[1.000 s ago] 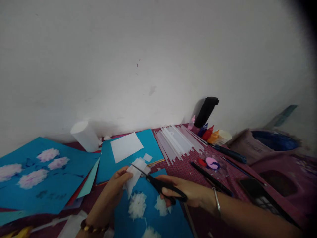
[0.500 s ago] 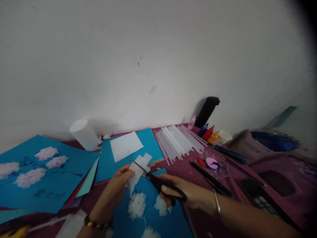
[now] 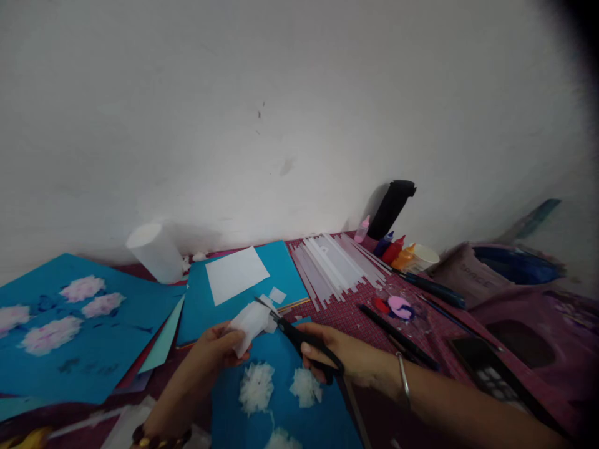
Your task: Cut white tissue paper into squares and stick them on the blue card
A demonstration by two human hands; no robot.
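Note:
My left hand (image 3: 223, 344) pinches a folded piece of thin white paper (image 3: 251, 324) between thumb and fingers. A pair of black-handled scissors (image 3: 299, 340) is in my right hand (image 3: 330, 349), its blades slightly apart at the right end of that paper. Small cut white squares (image 3: 277, 295) lie just past the blades, on a blue sheet. Beneath my hands is another blue sheet (image 3: 285, 418) bearing several ruffled white paper flowers (image 3: 256, 386).
At left lies a blue painting (image 3: 140, 299) with pinkish flowers, near a white roll (image 3: 156, 252). Glue sticks (image 3: 334, 265), paint bottles (image 3: 392, 248), a paint palette (image 3: 400, 308), a black marker (image 3: 397, 337) and a phone (image 3: 491, 374) lie to the right. A wall rises behind.
My left hand has shifted left and turned the white paper. A cut square now lies separate on the blue sheet. The scissors have moved slightly left and down.

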